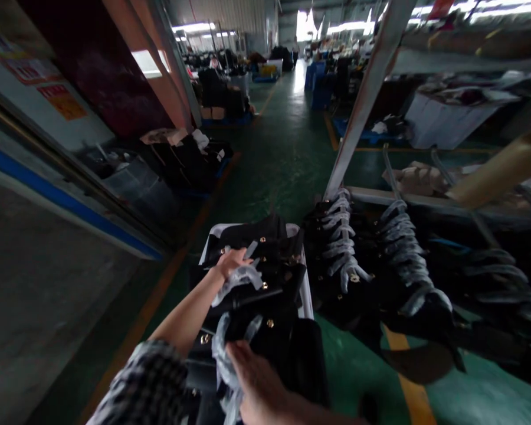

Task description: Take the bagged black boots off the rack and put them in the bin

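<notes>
Black handbags (265,304) with small gold-coloured fittings are packed upright in a row in a white bin (307,295) in front of me. Their handles are wrapped in clear plastic. My left hand (233,261) reaches in toward the far part of the row, its fingers closed around a wrapped bag handle (251,250). Closer to me, my right hand (259,381) is closed at another wrapped handle (223,351); the hand itself covers part of its grip.
On the right, more black bags hang by wrapped handles (340,230) from rods of a metal rack (365,100). A wall with a blue strip (71,198) runs along the left. A green-floored aisle (287,130) stretches ahead, with piled goods (190,156) at its left side.
</notes>
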A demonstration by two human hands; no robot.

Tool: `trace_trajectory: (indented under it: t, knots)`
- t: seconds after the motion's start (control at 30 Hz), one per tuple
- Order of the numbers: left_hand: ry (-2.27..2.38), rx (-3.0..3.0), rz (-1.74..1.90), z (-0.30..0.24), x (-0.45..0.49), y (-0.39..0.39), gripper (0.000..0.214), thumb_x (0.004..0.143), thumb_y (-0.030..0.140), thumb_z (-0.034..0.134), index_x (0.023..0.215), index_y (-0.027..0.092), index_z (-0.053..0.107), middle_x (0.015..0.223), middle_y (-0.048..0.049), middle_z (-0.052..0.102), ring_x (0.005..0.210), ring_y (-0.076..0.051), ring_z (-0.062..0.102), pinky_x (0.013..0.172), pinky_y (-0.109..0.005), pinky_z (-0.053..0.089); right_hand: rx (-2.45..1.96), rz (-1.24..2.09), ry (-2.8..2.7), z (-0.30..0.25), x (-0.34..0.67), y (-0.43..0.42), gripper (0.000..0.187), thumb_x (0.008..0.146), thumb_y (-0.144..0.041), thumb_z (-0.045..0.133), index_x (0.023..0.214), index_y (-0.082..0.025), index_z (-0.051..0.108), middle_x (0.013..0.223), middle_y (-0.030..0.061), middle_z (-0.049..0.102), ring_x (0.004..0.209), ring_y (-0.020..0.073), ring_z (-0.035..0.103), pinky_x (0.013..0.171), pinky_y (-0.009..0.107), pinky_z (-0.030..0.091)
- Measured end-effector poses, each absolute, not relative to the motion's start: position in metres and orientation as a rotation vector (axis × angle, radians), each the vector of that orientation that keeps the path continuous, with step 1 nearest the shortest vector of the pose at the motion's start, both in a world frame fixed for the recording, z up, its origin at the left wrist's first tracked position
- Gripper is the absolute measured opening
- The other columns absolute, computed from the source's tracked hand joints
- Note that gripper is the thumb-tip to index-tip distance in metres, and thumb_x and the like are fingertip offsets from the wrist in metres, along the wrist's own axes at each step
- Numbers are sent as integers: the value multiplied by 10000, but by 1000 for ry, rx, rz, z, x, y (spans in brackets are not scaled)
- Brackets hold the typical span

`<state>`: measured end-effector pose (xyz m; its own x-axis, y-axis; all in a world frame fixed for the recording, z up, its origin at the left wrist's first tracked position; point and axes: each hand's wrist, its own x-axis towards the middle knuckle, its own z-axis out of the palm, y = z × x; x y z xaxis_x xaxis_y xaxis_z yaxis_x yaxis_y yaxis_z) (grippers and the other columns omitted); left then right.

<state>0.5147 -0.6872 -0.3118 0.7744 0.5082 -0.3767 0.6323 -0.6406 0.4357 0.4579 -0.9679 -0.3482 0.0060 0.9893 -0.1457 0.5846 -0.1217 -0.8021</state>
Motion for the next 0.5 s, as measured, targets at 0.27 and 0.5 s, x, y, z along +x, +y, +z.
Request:
trace_trajectory:
  t: [0.27, 0.5]
  knots:
    - [834, 2542, -72, -304, 545, -656, 354, 800, 535, 600, 849, 187, 647, 1020, -89, 615, 870, -212, 586, 806, -346, 460, -1865, 1123, -1596, -274, 503, -986, 1085, 617, -58, 668, 1547, -251, 142, 1625, 76, 102, 1446, 276, 280, 1152, 411, 379]
    - [867, 2627, 39, -304, 542, -636, 670, 723, 585, 669, 1268, 205, 582, 1360, -112, 523, 1287, -321, 443, 1101, -447, 351, -1693, 853, -1380, -263, 525, -1009, 792, 756, -136, 669, 1470, -229, 340, 1498, 94, 415, 1309, 203, 486, 1083, 332, 455]
